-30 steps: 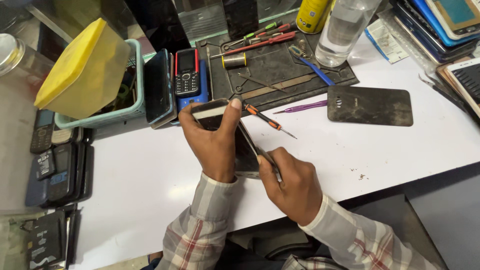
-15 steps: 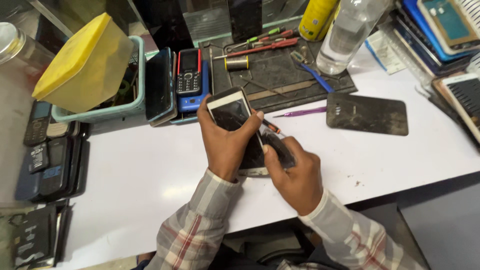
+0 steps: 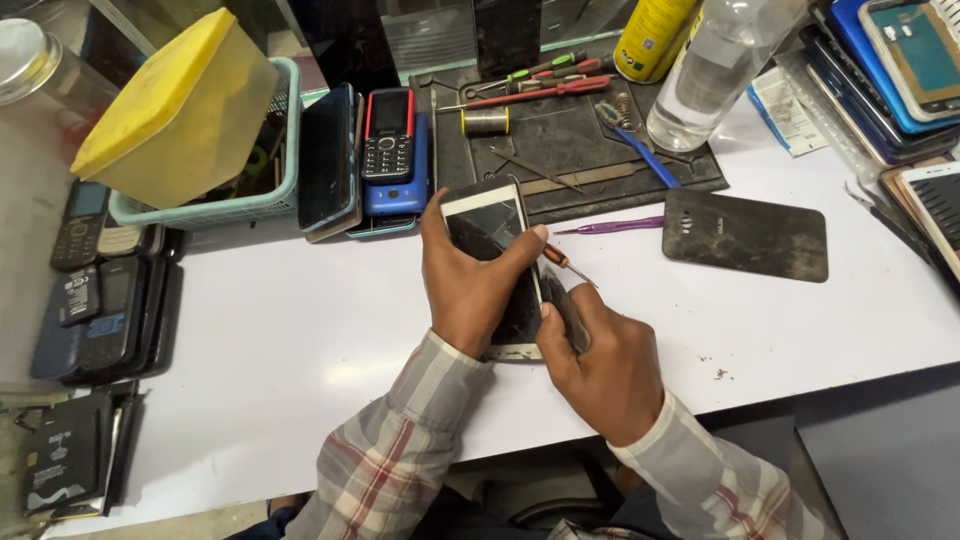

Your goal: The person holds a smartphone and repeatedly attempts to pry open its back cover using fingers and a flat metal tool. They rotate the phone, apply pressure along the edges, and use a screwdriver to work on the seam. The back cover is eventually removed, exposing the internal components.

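Observation:
A white smartphone with a cracked dark screen lies face up on the white table. My left hand lies over its lower half, thumb on the right edge, gripping it. My right hand presses against the phone's lower right edge and pinches a thin dark flat tool at the seam. A small orange-handled screwdriver lies just right of the phone, by my left thumb.
A dark back cover and a purple pry tool lie to the right. Behind is a black work mat with screwdrivers, a clear bottle, a yellow can, keypad phones, a teal basket with a yellow box, phone stacks at both sides.
My left hand has slid down the phone, uncovering more of the screen. My right hand stays at the lower right edge. The view has shifted slightly.

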`<state>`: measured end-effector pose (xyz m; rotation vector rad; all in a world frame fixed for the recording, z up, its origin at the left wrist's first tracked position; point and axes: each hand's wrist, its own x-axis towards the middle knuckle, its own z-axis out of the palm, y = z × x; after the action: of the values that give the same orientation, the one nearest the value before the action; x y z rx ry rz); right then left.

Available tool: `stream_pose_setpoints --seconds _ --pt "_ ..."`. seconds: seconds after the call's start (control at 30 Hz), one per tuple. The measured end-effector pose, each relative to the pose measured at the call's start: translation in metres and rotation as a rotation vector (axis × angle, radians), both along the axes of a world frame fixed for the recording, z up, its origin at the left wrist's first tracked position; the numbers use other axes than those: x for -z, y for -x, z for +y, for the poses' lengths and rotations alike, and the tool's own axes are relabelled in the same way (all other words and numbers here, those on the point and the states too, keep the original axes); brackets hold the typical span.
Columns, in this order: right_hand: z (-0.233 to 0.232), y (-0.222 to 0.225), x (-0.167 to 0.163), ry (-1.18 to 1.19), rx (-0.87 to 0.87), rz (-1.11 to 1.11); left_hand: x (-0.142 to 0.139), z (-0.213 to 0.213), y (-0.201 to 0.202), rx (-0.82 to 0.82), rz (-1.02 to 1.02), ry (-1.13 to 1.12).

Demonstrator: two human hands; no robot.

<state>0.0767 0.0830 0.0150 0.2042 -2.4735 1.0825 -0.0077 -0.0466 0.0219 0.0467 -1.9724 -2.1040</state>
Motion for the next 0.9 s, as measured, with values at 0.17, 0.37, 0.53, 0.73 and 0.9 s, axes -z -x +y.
stream_pose_setpoints --seconds 0.17,0.37,0.53,0.73,0.9 --pt "-0.003 -0.016 0.007 0.079 -0.051 -0.154 -0.002 -0.013 0.008 0.026 -0.014 -0.124" --pt "0.001 -0.018 0.008 0.215 -0.051 -0.272 -0.005 -0.014 0.008 0.000 -0.069 -0.173" --pt "0.001 -0.014 0.009 0.449 -0.118 -0.369 -0.008 -0.016 0.009 0.030 -0.122 -0.297" --pt "-0.003 -0.020 0.006 0.348 -0.055 -0.281 -0.010 -0.015 0.005 0.062 -0.087 -0.314" --pt "-0.008 -0.022 0.000 0.301 0.007 -0.093 -0.005 -0.015 0.002 0.128 -0.053 -0.393"
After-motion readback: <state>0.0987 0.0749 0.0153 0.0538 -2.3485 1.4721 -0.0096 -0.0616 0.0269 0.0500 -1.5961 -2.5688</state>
